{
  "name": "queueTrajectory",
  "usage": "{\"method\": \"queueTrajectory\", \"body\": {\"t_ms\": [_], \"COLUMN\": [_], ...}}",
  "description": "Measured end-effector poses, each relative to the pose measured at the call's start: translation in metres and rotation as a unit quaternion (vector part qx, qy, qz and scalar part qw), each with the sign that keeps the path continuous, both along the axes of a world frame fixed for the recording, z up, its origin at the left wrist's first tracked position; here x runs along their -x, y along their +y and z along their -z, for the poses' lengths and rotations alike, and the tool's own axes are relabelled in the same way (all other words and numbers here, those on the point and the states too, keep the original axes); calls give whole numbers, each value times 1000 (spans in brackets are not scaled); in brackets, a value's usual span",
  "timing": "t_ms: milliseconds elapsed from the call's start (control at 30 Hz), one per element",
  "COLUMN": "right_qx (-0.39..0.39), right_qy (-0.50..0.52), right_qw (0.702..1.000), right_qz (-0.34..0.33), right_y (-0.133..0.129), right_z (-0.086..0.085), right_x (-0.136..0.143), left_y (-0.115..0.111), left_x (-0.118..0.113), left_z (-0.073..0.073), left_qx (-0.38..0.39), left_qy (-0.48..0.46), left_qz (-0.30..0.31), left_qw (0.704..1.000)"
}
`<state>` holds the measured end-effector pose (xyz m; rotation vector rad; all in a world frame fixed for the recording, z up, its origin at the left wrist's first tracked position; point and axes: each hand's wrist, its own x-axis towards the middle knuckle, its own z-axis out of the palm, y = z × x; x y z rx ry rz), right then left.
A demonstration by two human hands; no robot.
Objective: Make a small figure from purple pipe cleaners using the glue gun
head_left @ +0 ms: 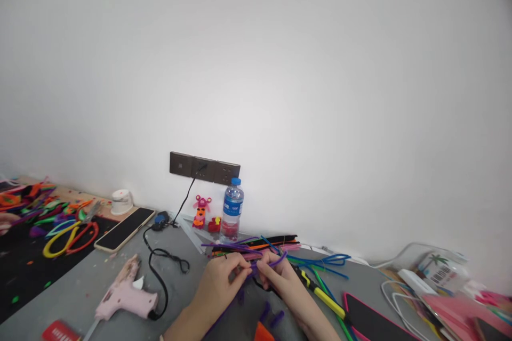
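Both hands meet low in the middle of the head view. My left hand pinches a purple fuzzy stem between thumb and fingertips. Close beside it, my right hand has its thumb and fingers closed on the same stem, whose free end sticks out to the upper right. A dark strand shows under the right fingers. Short purple pieces and an orange piece lie on the grey table below the hands. Behind the fingertips is a pile of coloured stems.
A water bottle and small figures stand by the wall. Left are a pink glue gun with cord, a phone and scissors. Right are a yellow-black tool, a pink-edged dark device and white cables.
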<state>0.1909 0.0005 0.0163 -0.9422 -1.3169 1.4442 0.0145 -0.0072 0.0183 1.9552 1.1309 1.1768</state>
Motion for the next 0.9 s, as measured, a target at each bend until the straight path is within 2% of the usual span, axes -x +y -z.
{"method": "queueTrajectory", "body": {"t_ms": [100, 233, 300, 367, 500, 600, 700, 833, 900], "right_qx": [17, 9, -4, -24, -49, -48, -33, -5, 0], "right_qy": [70, 140, 135, 103, 34, 13, 45, 104, 108], "right_qw": [997, 990, 991, 994, 995, 995, 995, 991, 991], "right_qz": [0, 12, 19, 36, 74, 86, 88, 79, 76], "right_y": [-1, -5, -7, -9, -9, -7, -7, -8, -8], "right_z": [3, 7, 6, 2, -8, -7, 0, 8, 8], "right_x": [9, 25, 28, 28, 24, 24, 27, 32, 32], "left_y": [3, 5, 4, 3, 4, 4, 2, -1, 0], "left_x": [-5, -10, -10, -9, -5, -5, -10, -17, -17], "left_z": [1, -1, -4, -7, -10, -8, -6, -3, -1], "left_qx": [106, 252, 298, 320, 331, 323, 301, 279, 278], "left_qy": [-140, -326, -379, -409, -390, -383, -410, -437, -447], "left_qz": [34, 77, 81, 79, 63, 52, 53, 103, 104], "left_qw": [984, 908, 872, 851, 857, 864, 859, 849, 844]}}
